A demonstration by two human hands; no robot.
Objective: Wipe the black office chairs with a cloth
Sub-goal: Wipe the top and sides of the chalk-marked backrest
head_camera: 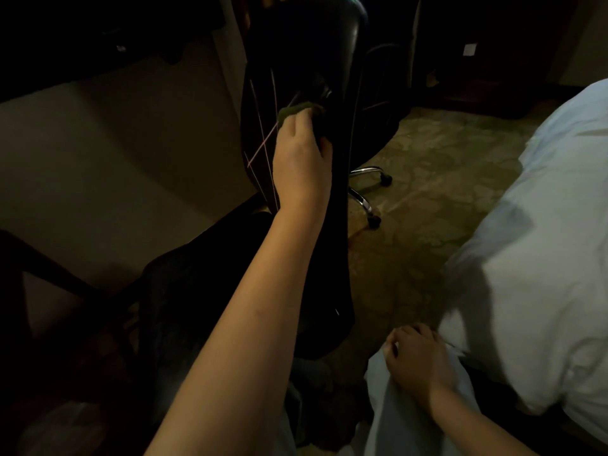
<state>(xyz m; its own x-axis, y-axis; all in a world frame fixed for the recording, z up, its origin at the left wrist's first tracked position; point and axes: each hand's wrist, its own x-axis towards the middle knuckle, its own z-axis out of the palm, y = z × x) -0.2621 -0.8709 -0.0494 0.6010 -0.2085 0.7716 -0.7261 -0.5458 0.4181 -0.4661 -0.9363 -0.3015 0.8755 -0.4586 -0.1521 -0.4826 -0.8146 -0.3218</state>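
My left hand (301, 159) bunches a green cloth (292, 110) in curled fingers and presses it to the back of the black office chair (332, 44), beside thin pink lines. My right hand (418, 360) lies low on pale fabric with its fingers curled; I cannot tell whether it holds anything. The risk as I judge it: the chair's chrome wheeled base (362, 195) could roll or swivel under a hard push. No brand shows, and the pale tag (469, 49) beyond is unreadable.
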